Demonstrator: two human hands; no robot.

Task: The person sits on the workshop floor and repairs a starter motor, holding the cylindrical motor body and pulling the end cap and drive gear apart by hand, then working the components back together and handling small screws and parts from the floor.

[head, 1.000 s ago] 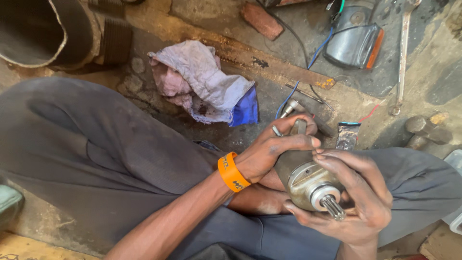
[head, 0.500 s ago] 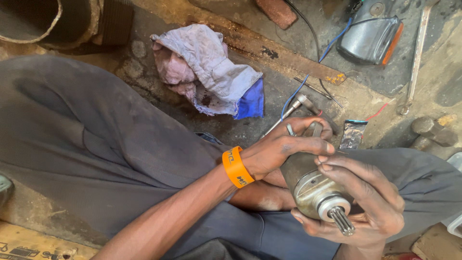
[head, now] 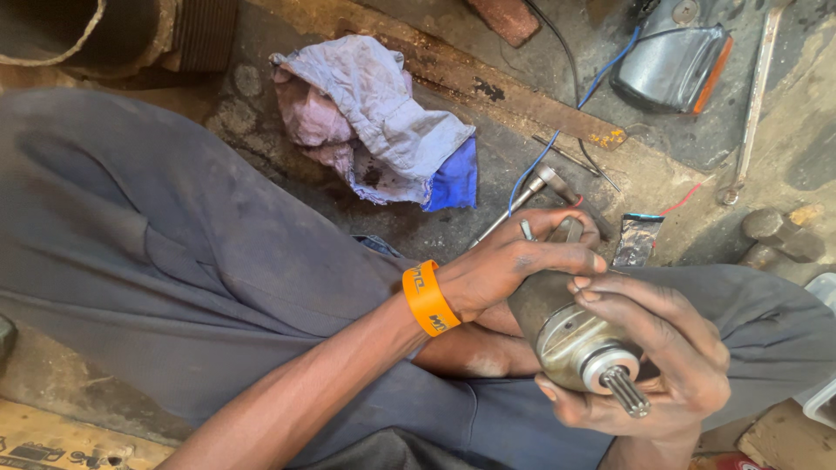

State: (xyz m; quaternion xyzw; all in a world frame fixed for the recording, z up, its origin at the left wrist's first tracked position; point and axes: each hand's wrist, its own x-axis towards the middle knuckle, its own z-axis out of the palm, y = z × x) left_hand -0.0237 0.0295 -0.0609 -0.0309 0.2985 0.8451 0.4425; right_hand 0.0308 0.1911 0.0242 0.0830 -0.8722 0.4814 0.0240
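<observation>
Both of my hands hold a small metal starter motor [head: 562,335] over my lap. It is grey and greasy, with a splined shaft [head: 629,393] pointing down right toward the camera. My left hand [head: 514,261], with an orange wristband [head: 427,298], wraps over the motor's rear end, fingers laid across the top. My right hand [head: 662,357] cups the front end from below and from the right, its fingertips resting on the casing near the left fingers.
I sit in grey trousers [head: 218,261] on a dirty floor. Beyond my hands lie a crumpled rag [head: 374,113], a socket tool [head: 533,193], blue wire [head: 557,144], a foil packet [head: 636,239], a rusty flat bar [head: 488,78], a vehicle lamp [head: 670,57] and a long rod [head: 753,96].
Both hands keep their hold on the motor, and my left fingers reach a little further across its top. The view has shifted slightly, so the floor items sit higher in the frame.
</observation>
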